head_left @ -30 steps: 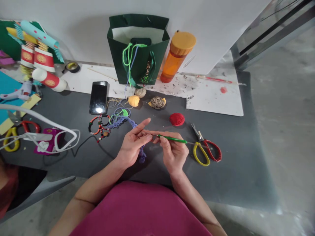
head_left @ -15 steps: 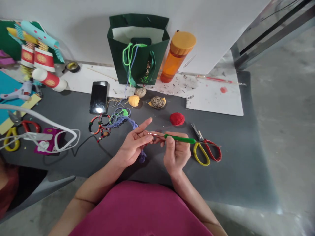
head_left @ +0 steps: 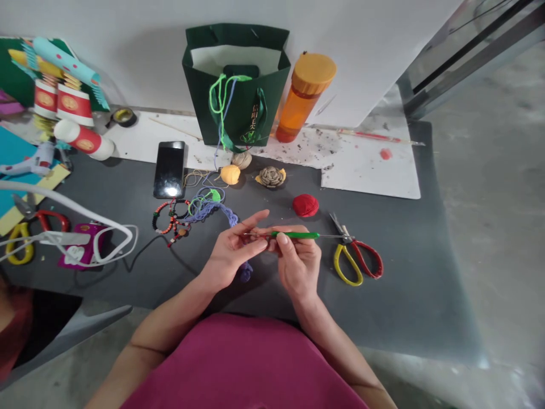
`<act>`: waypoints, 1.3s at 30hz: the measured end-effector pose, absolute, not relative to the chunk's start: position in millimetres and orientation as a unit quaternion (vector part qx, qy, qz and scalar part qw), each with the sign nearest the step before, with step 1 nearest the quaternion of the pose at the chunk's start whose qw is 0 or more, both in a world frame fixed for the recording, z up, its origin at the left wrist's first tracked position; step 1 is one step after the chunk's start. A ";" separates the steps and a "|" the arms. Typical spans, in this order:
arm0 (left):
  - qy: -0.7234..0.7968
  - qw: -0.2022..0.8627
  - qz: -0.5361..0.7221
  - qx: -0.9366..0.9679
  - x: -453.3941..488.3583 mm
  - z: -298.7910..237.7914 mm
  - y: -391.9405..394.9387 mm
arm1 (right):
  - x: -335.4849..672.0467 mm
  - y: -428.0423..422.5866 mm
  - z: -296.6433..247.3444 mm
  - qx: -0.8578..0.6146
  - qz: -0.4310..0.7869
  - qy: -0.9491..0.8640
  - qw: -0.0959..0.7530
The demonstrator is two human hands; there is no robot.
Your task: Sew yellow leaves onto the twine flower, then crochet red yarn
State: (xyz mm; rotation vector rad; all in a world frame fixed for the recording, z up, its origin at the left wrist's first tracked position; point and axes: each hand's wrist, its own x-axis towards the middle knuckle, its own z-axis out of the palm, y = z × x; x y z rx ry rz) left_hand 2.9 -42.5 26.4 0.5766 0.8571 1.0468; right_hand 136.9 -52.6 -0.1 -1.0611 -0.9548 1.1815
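Thumb and fingers of my right hand [head_left: 299,262] grip a crochet hook by its green handle [head_left: 298,234]. Its thin metal shaft points left and reaches in between the fingers of my left hand [head_left: 234,250]. That hand pinches with thumb and fingers, index finger stretched out; a small reddish bit shows at the pinch, mostly hidden. A violet crocheted strip [head_left: 246,271] lies on the table, passing behind my left hand. Beyond my hands is a ball of red yarn [head_left: 305,205]. Scissors [head_left: 351,255] with one yellow and one red handle lie open to the right.
Across the table stand a green paper bag [head_left: 238,102] and an orange bottle [head_left: 304,96]. A phone [head_left: 169,169], beaded bracelets [head_left: 171,218], a yellow yarn ball [head_left: 230,174] and a grey coiled piece [head_left: 271,176] lie nearer. White cables [head_left: 106,218] cross the left side.
My right hand has moved left with the crochet hook, so its tip reaches further into my left hand's fingers. The left hand has barely moved.
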 end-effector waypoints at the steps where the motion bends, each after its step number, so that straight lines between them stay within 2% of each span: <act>1: 0.420 0.707 0.489 0.290 2.6 27.2 -43.8 | 137.5 -52.9 -1.2 -0.462 0.505 -0.414 0.600; 3: 0.473 0.633 0.513 0.334 2.2 29.9 -46.3 | 138.5 -52.9 -2.3 -0.462 0.503 -0.420 0.598; 5: 0.487 0.601 0.528 0.349 2.1 33.9 -47.7 | 138.8 -52.6 -2.0 -0.456 0.505 -0.423 0.598; 10: 0.413 0.694 0.504 0.306 1.3 39.7 -45.0 | 137.2 -52.3 0.5 -0.439 0.522 -0.406 0.608; 16: 0.379 0.715 0.512 0.290 1.7 30.4 -42.3 | 137.9 -52.4 1.4 -0.461 0.485 -0.441 0.599; 19: 0.378 0.717 0.524 0.261 3.7 29.5 -42.3 | 137.8 -53.3 6.3 -0.461 0.416 -0.504 0.601; 23: 0.374 0.735 0.527 0.204 4.5 30.9 -41.2 | 136.4 -53.9 13.6 -0.438 0.254 -0.622 0.598; 25: 0.369 0.751 0.519 0.175 3.9 30.6 -40.5 | 135.8 -54.5 14.6 -0.429 0.224 -0.632 0.606; 33: 0.367 0.775 0.493 0.145 0.7 28.3 -38.6 | 136.3 -59.3 8.1 -0.509 0.328 -0.498 0.621; 39: 0.357 0.789 0.476 0.154 -2.6 27.3 -35.7 | 137.8 -49.1 10.6 -0.466 0.474 -0.388 0.638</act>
